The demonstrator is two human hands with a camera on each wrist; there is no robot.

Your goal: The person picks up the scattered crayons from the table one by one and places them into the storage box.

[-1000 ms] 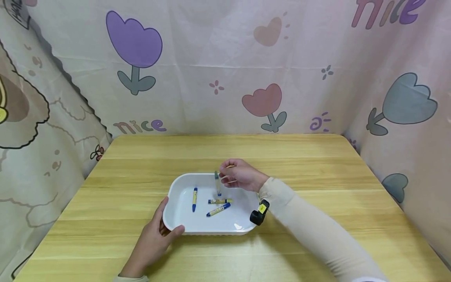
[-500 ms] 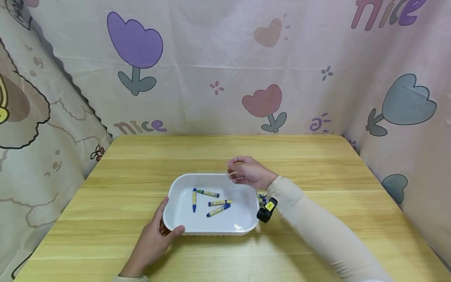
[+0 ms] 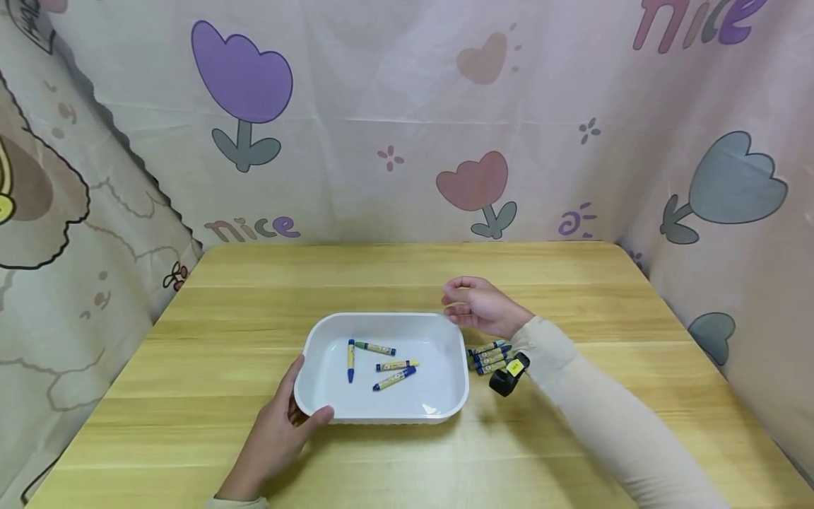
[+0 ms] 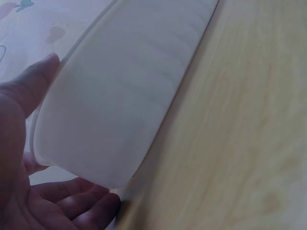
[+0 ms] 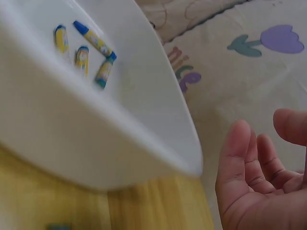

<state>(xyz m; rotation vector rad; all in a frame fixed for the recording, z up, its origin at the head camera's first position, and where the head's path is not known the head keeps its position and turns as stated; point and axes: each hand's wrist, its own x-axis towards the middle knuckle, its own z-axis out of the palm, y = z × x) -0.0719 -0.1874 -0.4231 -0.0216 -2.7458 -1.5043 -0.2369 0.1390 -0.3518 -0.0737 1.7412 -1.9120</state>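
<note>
My left hand (image 3: 280, 424) holds the near left corner of a white plastic basin (image 3: 439, 392), thumb at the rim and fingers round the outer wall. Inside lie short oil pastels in printed yellow wrappers: a blue pastel (image 3: 351, 362) at the left, a green pastel (image 3: 376, 348) almost touching its top, a yellow pastel (image 3: 397, 365) and another blue pastel (image 3: 394, 379) nearer the middle. Beyond the basin's far right corner hovers my right hand (image 3: 486, 307), fingers loosely bent and nothing between them, as the right wrist view (image 5: 259, 187) confirms.
Several more pastels (image 3: 491, 358) lie side by side on the wooden table (image 3: 381, 466), just right of the basin and under my right wrist. A black wrist camera (image 3: 506, 377) hangs close beside them. A printed cloth (image 3: 356, 184) borders the table's back.
The green pastel has dropped from my right hand into the basin and lies beside the blue one. My right hand has moved right, uncovering the pastels on the table; my left hand stays put.
</note>
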